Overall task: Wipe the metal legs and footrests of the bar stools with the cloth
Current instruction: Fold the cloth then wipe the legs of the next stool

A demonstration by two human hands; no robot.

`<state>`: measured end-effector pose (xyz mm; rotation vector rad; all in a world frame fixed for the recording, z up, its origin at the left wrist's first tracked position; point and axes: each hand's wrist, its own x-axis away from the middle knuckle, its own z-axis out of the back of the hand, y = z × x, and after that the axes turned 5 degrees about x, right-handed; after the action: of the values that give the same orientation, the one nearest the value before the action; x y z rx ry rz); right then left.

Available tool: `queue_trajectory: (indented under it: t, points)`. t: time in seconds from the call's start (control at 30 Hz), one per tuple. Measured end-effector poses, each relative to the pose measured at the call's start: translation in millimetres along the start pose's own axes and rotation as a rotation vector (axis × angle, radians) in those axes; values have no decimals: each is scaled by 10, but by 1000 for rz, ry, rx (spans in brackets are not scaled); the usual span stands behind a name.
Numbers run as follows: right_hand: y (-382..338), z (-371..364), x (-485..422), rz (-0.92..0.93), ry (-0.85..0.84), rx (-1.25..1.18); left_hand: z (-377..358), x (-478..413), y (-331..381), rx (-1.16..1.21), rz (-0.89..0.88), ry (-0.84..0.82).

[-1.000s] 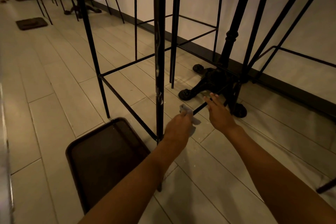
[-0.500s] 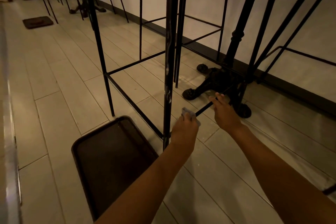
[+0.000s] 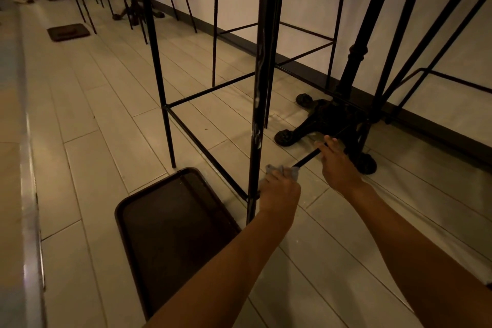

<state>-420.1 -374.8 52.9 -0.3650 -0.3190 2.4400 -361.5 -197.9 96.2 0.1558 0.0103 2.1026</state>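
Left grip [image 3: 279, 193]: clenched round grey cloth [image 3: 283, 170] on footrest bar [image 3: 307, 158].
Right grip [image 3: 339, 168]: released, fingers laid on it.
Tray [image 3: 173, 221]: set just beside stool leg [image 3: 257, 114].

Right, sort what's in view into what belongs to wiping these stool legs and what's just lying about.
In the job:
cloth, gripped by the left hand
footrest bar, touched by the right hand
near stool leg

Lying about:
dark tray on the floor
cast table base
floor mat farther off
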Motion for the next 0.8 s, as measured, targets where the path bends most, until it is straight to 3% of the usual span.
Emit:
queue_trajectory:
  t: [0.33,0.53,0.8]
  points:
    - [-26,29,1,-10,-26,-12,17,85,49,-64,130,-72]
    - [-118,35,26,-44,-2,66,-63,107,42,-42,147,-22]
    - [-280,50,6,-142,-68,-52,-67,84,79,-46,176,-16]
